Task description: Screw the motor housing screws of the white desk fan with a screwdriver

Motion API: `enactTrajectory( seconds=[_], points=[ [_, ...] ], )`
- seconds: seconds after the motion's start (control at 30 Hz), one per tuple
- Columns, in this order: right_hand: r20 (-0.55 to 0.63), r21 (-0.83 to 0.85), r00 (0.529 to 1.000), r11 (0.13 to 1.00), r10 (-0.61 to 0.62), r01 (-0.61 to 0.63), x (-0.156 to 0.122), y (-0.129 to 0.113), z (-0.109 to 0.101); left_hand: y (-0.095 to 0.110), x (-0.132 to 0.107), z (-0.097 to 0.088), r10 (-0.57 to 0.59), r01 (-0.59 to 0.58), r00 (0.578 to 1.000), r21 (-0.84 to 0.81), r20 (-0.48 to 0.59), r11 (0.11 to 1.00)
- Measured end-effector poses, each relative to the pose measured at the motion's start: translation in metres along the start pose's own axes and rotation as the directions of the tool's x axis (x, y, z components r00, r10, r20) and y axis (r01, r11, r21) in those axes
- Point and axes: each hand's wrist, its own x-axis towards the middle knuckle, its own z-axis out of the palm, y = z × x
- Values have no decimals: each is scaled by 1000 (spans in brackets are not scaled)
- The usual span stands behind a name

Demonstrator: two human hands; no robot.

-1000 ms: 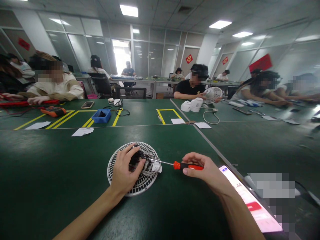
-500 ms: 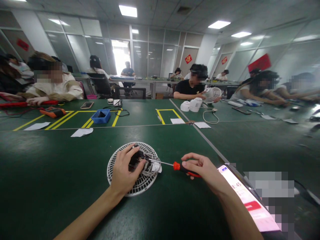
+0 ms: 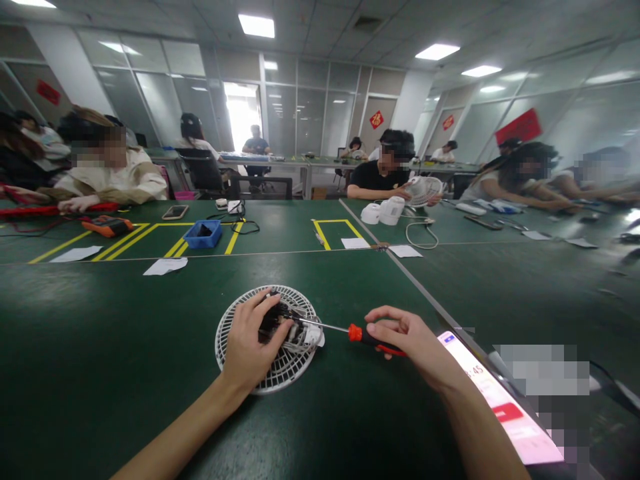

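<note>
A round white fan grille (image 3: 289,375) lies on the green table with a dark fan motor (image 3: 269,323) and bundled pale wires (image 3: 301,341) on top of it. My left hand (image 3: 247,340) is closed over the motor, thumb on the near right side and fingers across the top. In my right hand (image 3: 407,333) is a screwdriver (image 3: 355,333) with a red and black handle. Its metal shaft points left, and the tip reaches the motor beside my left thumb. Exactly what the tip touches is too small to make out.
A lit phone or tablet (image 3: 505,403) lies by my right forearm. Across the table are a blue bin (image 3: 203,235), an orange-and-black meter (image 3: 107,226), a phone (image 3: 175,212), paper sheets (image 3: 166,266) and white fan parts (image 3: 392,211). A co-worker opposite holds another fan grille (image 3: 426,191).
The view has shifted very slightly. Both hands, the screwdriver and the motor keep practically the same positions relative to each other.
</note>
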Motion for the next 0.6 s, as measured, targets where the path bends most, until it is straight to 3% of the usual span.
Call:
enactTrajectory(
  seconds=[0.27,0.43,0.6],
  points=[
    [-57,67,998,997,-40,43,1,1,-2,0,0,0,0,0,1000,-4,0,1000],
    [-220,186,971,974,-89,131,5,3,-1,0,0,1,3,-3,1000,-7,0,1000],
    [-416,239,902,944,-110,226,9,7,-6,0,0,0,8,-8,1000,-11,-4,1000]
  ],
)
